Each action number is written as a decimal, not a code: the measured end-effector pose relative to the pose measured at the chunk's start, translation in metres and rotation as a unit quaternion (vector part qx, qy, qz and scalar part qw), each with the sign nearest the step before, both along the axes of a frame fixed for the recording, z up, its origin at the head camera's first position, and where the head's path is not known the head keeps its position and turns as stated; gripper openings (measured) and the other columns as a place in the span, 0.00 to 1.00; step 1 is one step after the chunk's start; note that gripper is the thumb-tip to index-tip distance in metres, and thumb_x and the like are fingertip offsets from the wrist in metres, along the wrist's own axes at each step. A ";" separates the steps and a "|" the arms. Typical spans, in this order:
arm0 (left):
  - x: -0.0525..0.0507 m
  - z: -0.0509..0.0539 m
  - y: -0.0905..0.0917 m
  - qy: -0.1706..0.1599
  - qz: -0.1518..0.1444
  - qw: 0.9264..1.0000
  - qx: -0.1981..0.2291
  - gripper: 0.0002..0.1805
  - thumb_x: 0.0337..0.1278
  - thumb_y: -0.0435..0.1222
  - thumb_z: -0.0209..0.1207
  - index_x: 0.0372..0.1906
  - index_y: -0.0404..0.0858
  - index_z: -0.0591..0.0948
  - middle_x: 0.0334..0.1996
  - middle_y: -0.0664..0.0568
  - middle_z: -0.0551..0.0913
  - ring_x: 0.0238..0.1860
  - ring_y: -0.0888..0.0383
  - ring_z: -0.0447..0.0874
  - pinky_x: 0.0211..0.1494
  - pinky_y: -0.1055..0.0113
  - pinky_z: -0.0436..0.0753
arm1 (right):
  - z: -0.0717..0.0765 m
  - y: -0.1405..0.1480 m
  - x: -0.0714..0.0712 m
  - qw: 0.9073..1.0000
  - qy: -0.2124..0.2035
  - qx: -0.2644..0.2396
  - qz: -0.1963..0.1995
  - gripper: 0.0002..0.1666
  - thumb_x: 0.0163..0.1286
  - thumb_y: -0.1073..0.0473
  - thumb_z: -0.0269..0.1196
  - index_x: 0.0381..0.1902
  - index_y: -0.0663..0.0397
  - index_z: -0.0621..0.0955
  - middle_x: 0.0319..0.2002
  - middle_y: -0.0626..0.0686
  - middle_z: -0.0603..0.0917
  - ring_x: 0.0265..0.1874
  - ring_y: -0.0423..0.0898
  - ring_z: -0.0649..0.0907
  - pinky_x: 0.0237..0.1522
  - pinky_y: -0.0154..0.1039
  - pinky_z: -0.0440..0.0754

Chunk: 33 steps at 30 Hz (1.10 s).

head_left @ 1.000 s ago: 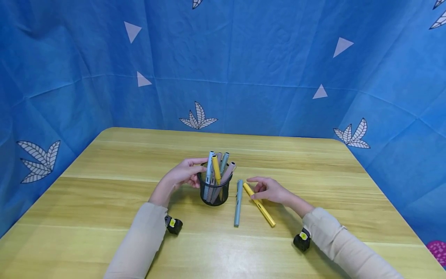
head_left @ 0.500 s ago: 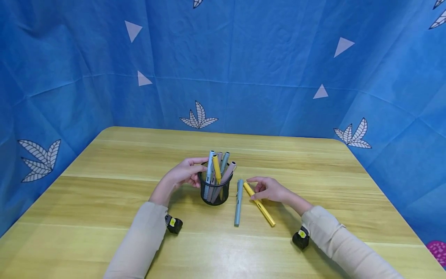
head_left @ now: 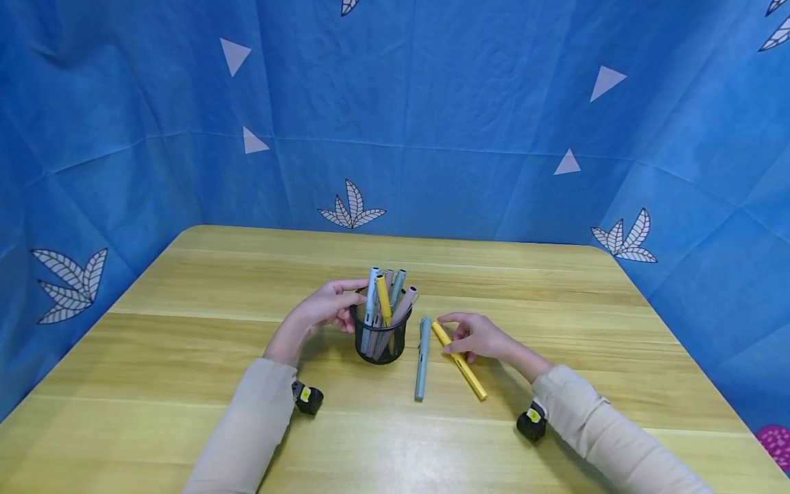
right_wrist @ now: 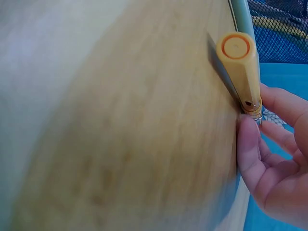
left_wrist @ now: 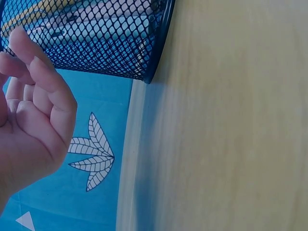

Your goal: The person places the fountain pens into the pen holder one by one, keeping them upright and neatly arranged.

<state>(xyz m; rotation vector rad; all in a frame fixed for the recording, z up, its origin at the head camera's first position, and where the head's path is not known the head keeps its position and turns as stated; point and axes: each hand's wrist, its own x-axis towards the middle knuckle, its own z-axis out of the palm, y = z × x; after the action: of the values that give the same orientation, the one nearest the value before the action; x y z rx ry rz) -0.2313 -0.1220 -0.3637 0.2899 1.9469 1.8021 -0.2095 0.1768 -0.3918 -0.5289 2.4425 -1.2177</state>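
Observation:
A black mesh pen holder (head_left: 380,343) stands upright on the table, with several pens in it, among them a yellow one (head_left: 383,299) and a light blue one (head_left: 372,295). My left hand (head_left: 327,307) holds its rim from the left, thumb and index finger at the top. In the left wrist view the other fingers (left_wrist: 50,89) curl beside the mesh. My right hand (head_left: 480,336) pinches a yellow pen (head_left: 467,372) that lies slantwise on the table. The right wrist view has the thumb (right_wrist: 249,139) against this pen's side. Just left of it lies a grey-green pen (head_left: 422,360), untouched.
The wooden table (head_left: 185,329) reaches back to a blue cloth (head_left: 395,103) printed with leaves and triangles. Bare tabletop extends in front of the pens and to both sides of the arms. Each wrist carries a small black camera.
Hardly anything differs. The right hand and the yellow pen under it have shifted by a very slight amount; the left hand and the pen holder stay in place.

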 end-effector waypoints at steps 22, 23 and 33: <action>-0.001 -0.001 0.000 -0.004 0.004 1.000 0.000 0.28 0.58 0.32 0.49 0.65 0.38 0.62 0.06 0.54 0.69 0.10 0.60 0.74 0.17 0.70 0.75 | -0.001 -0.007 0.003 0.999 -0.004 -0.005 -0.048 0.30 0.49 0.73 0.65 0.52 0.64 0.70 0.30 0.56 0.73 0.15 0.44 0.75 0.16 0.39 0.79; -0.001 -0.001 0.000 -0.003 0.003 1.000 0.000 0.28 0.58 0.32 0.49 0.65 0.38 0.62 0.06 0.54 0.69 0.10 0.60 0.74 0.17 0.70 0.75 | -0.001 -0.007 0.003 0.999 -0.004 -0.006 -0.051 0.30 0.49 0.73 0.65 0.52 0.64 0.70 0.30 0.56 0.73 0.15 0.44 0.75 0.16 0.39 0.79; 0.000 0.000 0.000 0.000 0.000 1.000 0.004 0.28 0.58 0.32 0.49 0.65 0.38 0.62 0.06 0.54 0.69 0.10 0.60 0.74 0.17 0.70 0.75 | 0.000 -0.006 0.003 0.997 -0.018 -0.015 -0.071 0.29 0.48 0.73 0.64 0.50 0.64 0.69 0.29 0.55 0.73 0.15 0.43 0.73 0.14 0.37 0.78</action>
<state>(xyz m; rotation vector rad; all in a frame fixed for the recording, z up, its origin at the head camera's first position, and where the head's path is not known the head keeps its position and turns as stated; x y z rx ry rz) -0.2316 -0.1225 -0.3641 0.2911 1.9403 1.8101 -0.2066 0.1707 -0.3920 -0.3438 2.4703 -1.3088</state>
